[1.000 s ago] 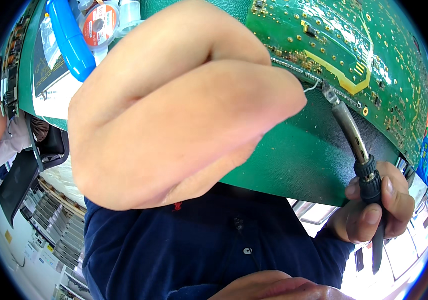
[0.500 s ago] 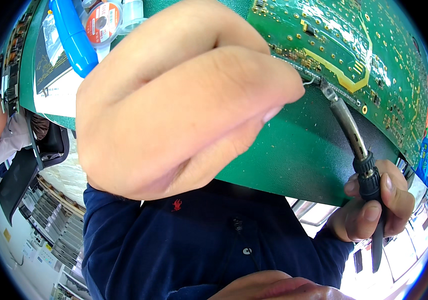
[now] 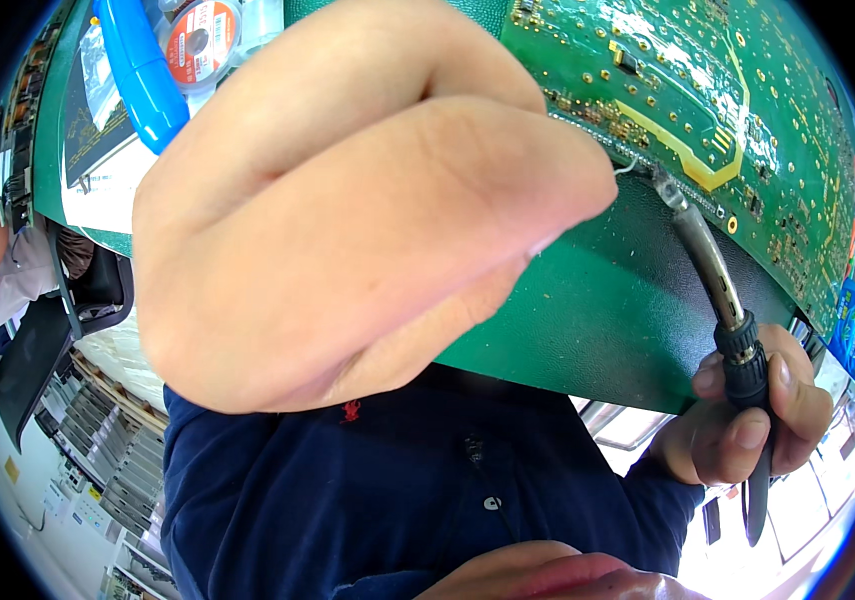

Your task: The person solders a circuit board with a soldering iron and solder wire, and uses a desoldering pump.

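My left hand [image 3: 368,220] fills the upper middle, its fingers pinched together by the near edge of a green circuit board [image 3: 783,150]. A thin, silvery solder wire [image 3: 629,168] sticks out past its fingertips; the grip itself is mostly hidden behind the hand. At lower right, my right hand [image 3: 746,440] is closed round the dark handle of a soldering iron [image 3: 713,265]. The iron slants up and left, its tip at the row of solder points along the board's edge. Wire end and tip lie close together; whether they touch I cannot tell.
A green mat [image 3: 628,320] covers the table. At upper left are a solder reel [image 3: 200,45], a blue tube-shaped thing [image 3: 143,80] and a dark board [image 3: 98,145] on white paper. A blue packet [image 3: 853,335] lies far right. Another person [image 3: 13,270] sits at far left near a chair [image 3: 38,365].
The soldering iron and right hand appear slightly farther right and lower. My left hand looks a little larger and its wrist reaches farther left. Both grips are unchanged.
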`<act>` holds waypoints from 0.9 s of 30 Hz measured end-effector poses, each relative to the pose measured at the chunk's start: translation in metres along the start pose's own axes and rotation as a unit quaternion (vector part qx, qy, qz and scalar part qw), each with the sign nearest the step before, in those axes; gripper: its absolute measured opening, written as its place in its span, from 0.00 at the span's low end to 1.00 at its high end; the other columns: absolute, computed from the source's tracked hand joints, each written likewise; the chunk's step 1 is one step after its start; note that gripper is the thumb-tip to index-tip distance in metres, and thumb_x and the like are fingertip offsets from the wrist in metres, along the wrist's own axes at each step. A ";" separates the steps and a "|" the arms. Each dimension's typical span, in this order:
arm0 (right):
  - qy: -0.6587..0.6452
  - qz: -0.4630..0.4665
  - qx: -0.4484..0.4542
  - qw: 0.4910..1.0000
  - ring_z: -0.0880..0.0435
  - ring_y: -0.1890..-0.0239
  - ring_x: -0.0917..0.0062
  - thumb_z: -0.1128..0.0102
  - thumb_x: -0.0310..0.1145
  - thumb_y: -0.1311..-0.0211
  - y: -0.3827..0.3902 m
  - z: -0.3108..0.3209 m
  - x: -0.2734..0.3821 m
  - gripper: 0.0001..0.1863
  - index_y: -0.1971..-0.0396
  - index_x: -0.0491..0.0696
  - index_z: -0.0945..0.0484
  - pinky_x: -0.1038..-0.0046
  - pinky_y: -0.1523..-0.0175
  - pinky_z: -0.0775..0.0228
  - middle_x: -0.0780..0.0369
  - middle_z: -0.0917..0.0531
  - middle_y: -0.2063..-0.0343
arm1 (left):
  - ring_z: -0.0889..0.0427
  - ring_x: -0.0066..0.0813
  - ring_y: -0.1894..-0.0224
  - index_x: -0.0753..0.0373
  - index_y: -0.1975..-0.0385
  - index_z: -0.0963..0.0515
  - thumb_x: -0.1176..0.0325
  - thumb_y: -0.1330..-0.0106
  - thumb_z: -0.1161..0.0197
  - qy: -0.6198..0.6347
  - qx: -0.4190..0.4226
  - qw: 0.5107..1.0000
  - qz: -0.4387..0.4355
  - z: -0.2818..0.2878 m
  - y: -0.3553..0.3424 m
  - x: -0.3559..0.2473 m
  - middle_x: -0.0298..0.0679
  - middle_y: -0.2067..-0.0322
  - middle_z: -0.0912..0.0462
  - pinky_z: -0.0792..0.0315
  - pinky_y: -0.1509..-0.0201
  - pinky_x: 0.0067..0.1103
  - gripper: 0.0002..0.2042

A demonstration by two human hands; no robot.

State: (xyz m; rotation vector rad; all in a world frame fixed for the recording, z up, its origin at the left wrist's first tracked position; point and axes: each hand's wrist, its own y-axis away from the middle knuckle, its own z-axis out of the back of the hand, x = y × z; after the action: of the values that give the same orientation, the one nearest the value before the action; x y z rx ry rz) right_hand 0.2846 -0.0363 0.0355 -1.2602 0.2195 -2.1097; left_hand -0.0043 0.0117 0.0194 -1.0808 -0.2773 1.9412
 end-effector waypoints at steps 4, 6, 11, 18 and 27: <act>0.004 -0.011 -0.010 1.000 0.28 0.88 0.79 0.48 0.39 0.36 0.000 -0.001 0.002 0.20 0.53 0.38 0.34 0.80 0.86 0.39 0.62 0.27 0.89 | 0.27 0.25 0.75 0.76 0.63 0.25 0.89 0.52 0.43 -0.003 0.003 1.000 -0.001 0.000 0.000 0.003 0.47 0.72 0.24 0.36 0.79 0.14 0.14; 0.004 -0.011 -0.005 1.000 0.28 0.88 0.78 0.48 0.39 0.36 0.000 0.000 0.002 0.20 0.53 0.38 0.34 0.79 0.86 0.39 0.62 0.27 0.89 | 0.27 0.25 0.75 0.75 0.63 0.25 0.89 0.53 0.43 -0.002 0.006 1.000 -0.003 0.000 0.000 0.003 0.47 0.72 0.24 0.36 0.78 0.14 0.14; 0.001 -0.003 0.004 1.000 0.28 0.88 0.79 0.48 0.39 0.36 0.000 0.001 0.000 0.20 0.53 0.38 0.34 0.80 0.86 0.39 0.62 0.26 0.89 | 0.27 0.25 0.75 0.75 0.63 0.25 0.89 0.53 0.42 -0.006 0.007 1.000 -0.004 -0.001 -0.001 0.004 0.47 0.72 0.24 0.36 0.78 0.14 0.15; -0.003 0.000 0.022 1.000 0.28 0.88 0.79 0.47 0.38 0.36 -0.002 0.002 -0.001 0.20 0.52 0.39 0.35 0.80 0.86 0.39 0.61 0.26 0.88 | 0.27 0.26 0.74 0.75 0.62 0.25 0.89 0.53 0.42 -0.016 0.001 1.000 -0.008 -0.006 -0.002 0.007 0.47 0.72 0.24 0.36 0.77 0.14 0.15; 0.012 -0.019 -0.011 1.000 0.28 0.89 0.79 0.48 0.41 0.36 0.000 -0.002 0.002 0.20 0.54 0.40 0.34 0.79 0.86 0.39 0.62 0.26 0.88 | 0.27 0.26 0.74 0.74 0.62 0.24 0.90 0.53 0.42 -0.020 0.002 1.000 -0.015 -0.007 -0.003 0.011 0.46 0.72 0.24 0.36 0.76 0.14 0.16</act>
State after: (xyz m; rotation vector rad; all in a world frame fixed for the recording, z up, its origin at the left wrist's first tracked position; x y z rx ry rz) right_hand 0.2819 -0.0381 0.0359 -1.2620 0.2319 -2.1603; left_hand -0.0002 0.0209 0.0102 -1.0296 -0.3100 1.9382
